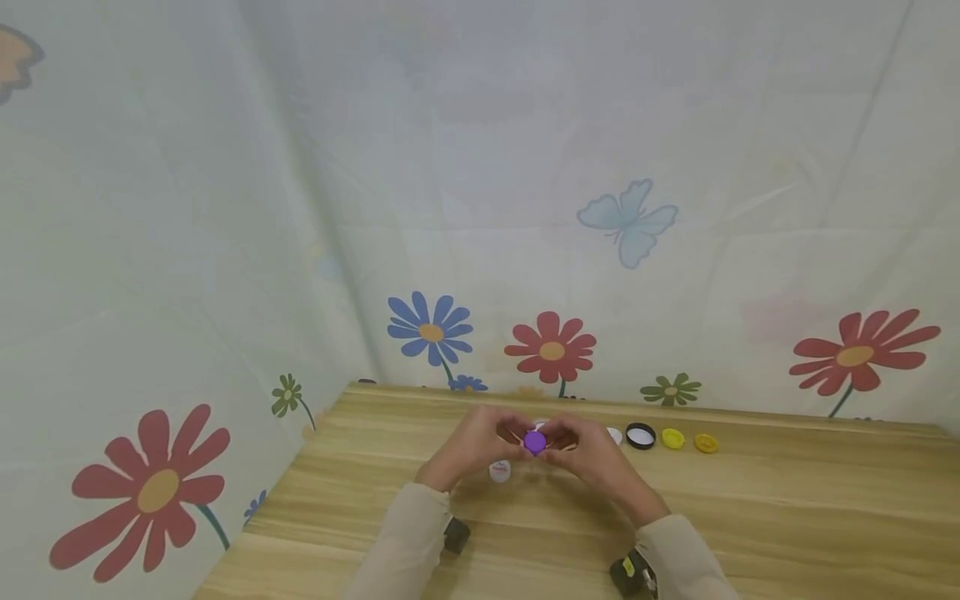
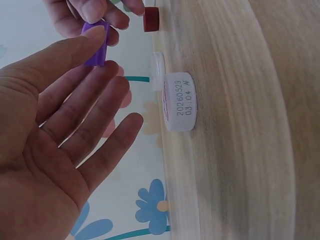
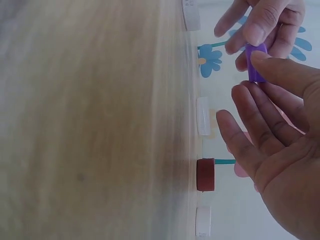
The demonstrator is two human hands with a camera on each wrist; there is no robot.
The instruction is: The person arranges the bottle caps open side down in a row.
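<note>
A purple bottle cap (image 1: 535,442) is pinched between the two hands, raised above the table. My left hand (image 1: 474,443) grips one side of it with thumb and forefinger; in the left wrist view the thumb (image 2: 97,34) lies on the cap, the other fingers spread loosely. From the opposite side my right hand (image 1: 594,454) pinches it the same way, its thumb (image 3: 262,60) against the purple wall in the right wrist view. Below the left hand, a white cap (image 2: 180,102) with printed digits stands on the table. A dark red cap (image 3: 205,174) stands beyond the right hand.
Along the back of the wooden table (image 1: 360,467), to the right, lie a white cap (image 1: 615,436), a black-rimmed lid (image 1: 641,436), a yellow cap (image 1: 672,438) and an orange-yellow cap (image 1: 706,442). A flowered curtain (image 1: 487,250) hangs behind the table and along its left side.
</note>
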